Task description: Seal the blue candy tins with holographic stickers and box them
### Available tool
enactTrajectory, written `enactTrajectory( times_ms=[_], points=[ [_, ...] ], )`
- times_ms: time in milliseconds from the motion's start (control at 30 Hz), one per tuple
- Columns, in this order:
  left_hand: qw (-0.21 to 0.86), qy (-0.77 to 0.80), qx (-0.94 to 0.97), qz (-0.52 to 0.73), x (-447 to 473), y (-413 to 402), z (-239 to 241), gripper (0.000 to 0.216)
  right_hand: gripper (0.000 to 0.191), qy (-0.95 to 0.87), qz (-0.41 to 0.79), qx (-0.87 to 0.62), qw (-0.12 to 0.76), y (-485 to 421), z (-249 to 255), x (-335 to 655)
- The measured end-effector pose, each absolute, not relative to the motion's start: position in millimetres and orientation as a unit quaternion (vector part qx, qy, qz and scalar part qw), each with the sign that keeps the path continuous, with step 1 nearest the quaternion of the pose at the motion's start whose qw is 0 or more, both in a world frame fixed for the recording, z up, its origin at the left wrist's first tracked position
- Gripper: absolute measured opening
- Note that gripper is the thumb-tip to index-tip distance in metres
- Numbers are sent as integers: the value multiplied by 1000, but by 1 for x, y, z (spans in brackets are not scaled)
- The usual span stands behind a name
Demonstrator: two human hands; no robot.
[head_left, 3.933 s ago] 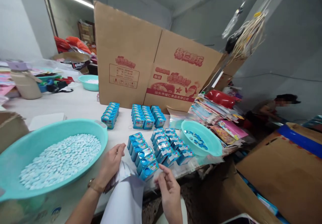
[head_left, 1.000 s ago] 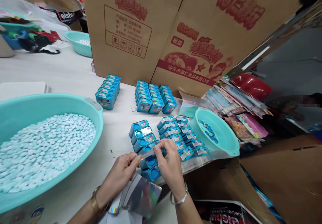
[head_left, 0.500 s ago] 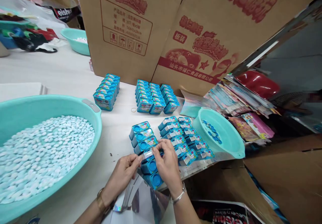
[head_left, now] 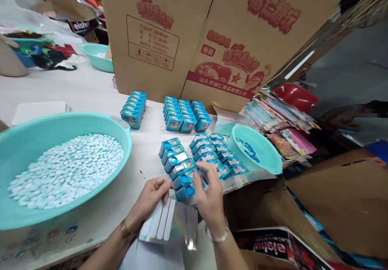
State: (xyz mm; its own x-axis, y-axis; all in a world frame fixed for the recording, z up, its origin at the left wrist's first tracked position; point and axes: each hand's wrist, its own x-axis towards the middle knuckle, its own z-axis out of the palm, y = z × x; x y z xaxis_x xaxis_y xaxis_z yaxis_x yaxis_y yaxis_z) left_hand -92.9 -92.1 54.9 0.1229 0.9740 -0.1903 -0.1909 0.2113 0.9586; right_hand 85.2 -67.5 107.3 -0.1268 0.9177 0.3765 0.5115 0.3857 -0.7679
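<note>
the right hand [head_left: 210,193] has parted from the left hand [head_left: 150,199], its fingers spread and free by the near blue boxes [head_left: 178,169]. the left pinches beside the strip sheet [head_left: 163,223], on what i cannot tell; slow peeling and straight placing probably work best.

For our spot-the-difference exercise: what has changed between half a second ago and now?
The right hand has let go of the shiny strip and is now open. The strip appears to lie on the fourth box from the back in the near left row. The left hand has shifted toward that row's near end; whether it pinches anything is unclear. The standing carton and large basin stayed put.
</note>
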Motion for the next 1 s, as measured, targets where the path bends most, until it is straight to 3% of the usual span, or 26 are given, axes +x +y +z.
enactTrajectory(
  times_ms=[233, 400, 500, 667, 867, 1000],
  points=[
    [656, 383, 422, 495, -95, -117, 89, 37, 30, -786, 302, -439, 314, -157, 108, 98],
    [567, 413, 610, 368, -90, -120, 101, 20, 18, -771, 249, -454, 371, -161, 89, 100],
    [594, 397, 642, 278, -89, -121, 103, 30, 24, -810, 174, -411, 381, -163, 85, 108],
    [640, 427, 572, 284, -83, -123, 99, 33, 37, -842, 81, -372, 382, -164, 84, 114],
    [616, 434, 585, 299, -85, -118, 93, 30, 16, -806, 150, -422, 388, -157, 92, 102],
    [542, 488, 621, 288, -96, -113, 76, 24, 17, -782, 204, -442, 389, -150, 105, 102]
  ],
)
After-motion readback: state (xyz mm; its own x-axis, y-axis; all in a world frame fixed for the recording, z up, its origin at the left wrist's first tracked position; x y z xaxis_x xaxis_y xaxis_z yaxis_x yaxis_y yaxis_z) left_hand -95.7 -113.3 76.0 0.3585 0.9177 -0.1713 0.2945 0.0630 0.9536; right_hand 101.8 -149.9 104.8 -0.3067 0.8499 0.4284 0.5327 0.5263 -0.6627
